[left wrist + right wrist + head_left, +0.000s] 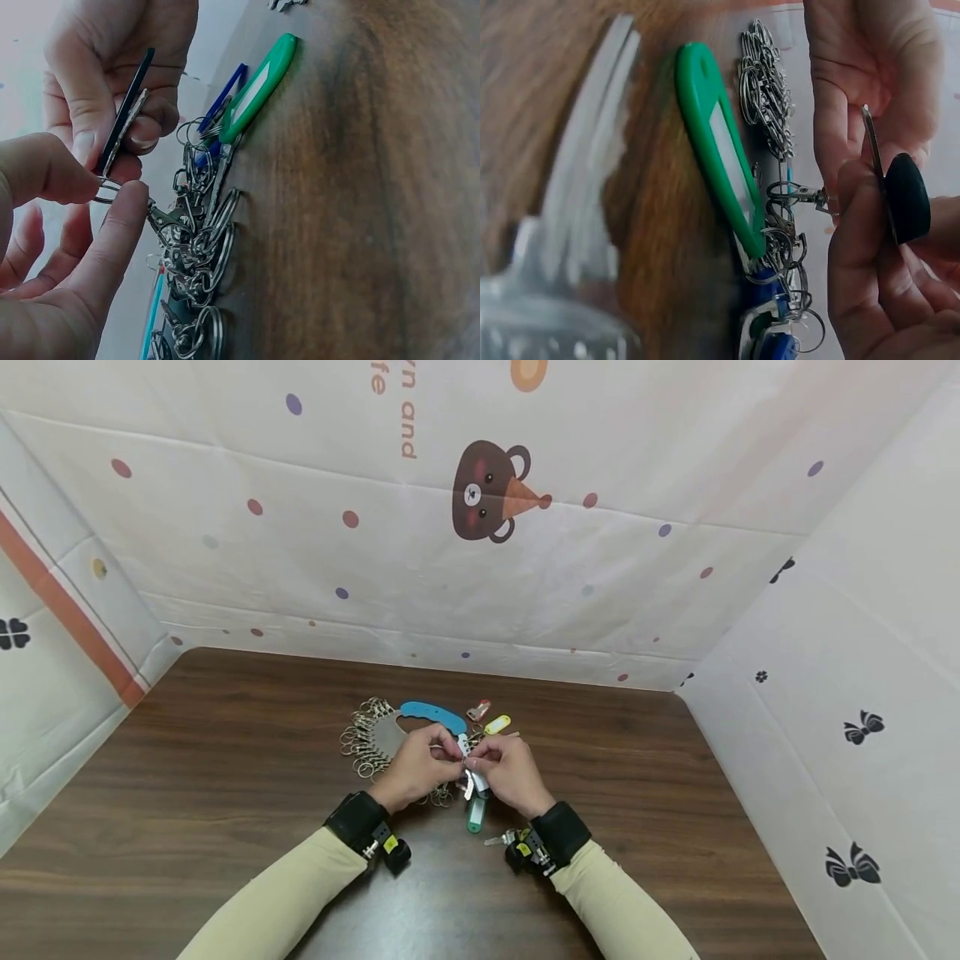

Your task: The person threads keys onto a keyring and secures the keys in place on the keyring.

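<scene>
In front of me my left hand pinches a small metal key ring between thumb and forefinger. My right hand meets it from the other side, gripping a key with a black head. Ring and key come together at the fingertips. From the pinched ring a metal clip leads down to a row of clips and rings. These hang around a grey plate with a blue handle, partly hidden behind my left hand. Below the hands lies a green key tag.
A yellow key tag and a red one lie beyond my right hand. Loose keys rest beside my right wrist. The brown wooden table ends at a patterned white sheet at the back and sides.
</scene>
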{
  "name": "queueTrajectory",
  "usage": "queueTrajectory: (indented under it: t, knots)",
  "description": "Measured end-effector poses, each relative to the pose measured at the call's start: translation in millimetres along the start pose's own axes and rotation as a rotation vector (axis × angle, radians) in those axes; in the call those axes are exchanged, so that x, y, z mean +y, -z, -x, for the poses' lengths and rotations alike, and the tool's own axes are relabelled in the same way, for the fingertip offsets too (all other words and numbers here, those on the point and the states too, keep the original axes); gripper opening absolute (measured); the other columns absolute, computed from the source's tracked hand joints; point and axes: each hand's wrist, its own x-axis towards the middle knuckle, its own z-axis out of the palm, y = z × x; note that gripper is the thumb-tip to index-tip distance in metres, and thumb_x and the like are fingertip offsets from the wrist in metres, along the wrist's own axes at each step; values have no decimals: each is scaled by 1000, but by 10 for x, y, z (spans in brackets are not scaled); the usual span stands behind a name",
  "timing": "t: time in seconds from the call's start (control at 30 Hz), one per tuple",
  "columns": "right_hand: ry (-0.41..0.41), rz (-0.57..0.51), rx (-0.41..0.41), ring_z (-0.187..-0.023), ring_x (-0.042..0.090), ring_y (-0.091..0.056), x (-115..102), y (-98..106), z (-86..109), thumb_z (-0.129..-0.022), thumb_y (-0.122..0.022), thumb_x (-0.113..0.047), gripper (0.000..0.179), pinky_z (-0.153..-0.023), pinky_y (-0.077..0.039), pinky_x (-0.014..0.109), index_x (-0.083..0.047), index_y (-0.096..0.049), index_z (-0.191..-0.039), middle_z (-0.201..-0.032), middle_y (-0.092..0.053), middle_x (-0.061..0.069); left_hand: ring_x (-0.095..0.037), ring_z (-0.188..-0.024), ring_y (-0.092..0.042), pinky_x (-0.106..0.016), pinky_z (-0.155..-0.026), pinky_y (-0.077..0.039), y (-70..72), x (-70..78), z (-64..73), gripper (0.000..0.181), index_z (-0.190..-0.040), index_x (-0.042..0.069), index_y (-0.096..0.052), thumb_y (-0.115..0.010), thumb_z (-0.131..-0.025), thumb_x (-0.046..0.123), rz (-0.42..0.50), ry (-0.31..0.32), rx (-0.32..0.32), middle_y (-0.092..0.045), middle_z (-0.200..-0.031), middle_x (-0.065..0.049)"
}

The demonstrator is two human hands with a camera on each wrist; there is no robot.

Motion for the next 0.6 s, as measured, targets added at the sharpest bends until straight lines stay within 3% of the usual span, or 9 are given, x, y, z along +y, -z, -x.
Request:
queueTrajectory:
  t: [0.23,0.37,0.5,0.6]
  knots:
    - [165,103,-27,-78,8,-63,1,32,37,-93,-76,-3,11,-71,-53,22,-10,-77,-84,-88,-75,5,-22,-97,-77,-24,-79,-62,28,8,10,12,-101,-1,-73,-75,-90,3,-32,33,1,-73,-110,-19]
    - [162,93,-34,-80,9,-64,9,42,45,-94,-74,-3,12,-73,-54,22,-10,-77,-85,-90,-75,4,-28,-108,-75,-26,-84,-61,43,0,28,16,-106,-1,-79,-75,-91,4,-53,41,-41,-75,-119,-19]
    - [182,81,-48,-81,9,-63,12,57,45,-94,-74,-4,9,-73,-53,22,-9,-78,-88,-91,-76,6,-32,-120,-70,-31,-90,-61,46,28,20,12,-101,1,-82,-78,-90,5,-149,7,-49,-76,-125,-14]
    - [228,99,-69,-82,10,-62,12,80,41,-94,-74,-3,9,-72,-53,23,-8,-79,-88,-92,-77,6,-30,-118,-71,-34,-92,-61,51,59,0,10,-98,5,-84,-79,-92,10,-266,-45,-45,-78,-122,-9]
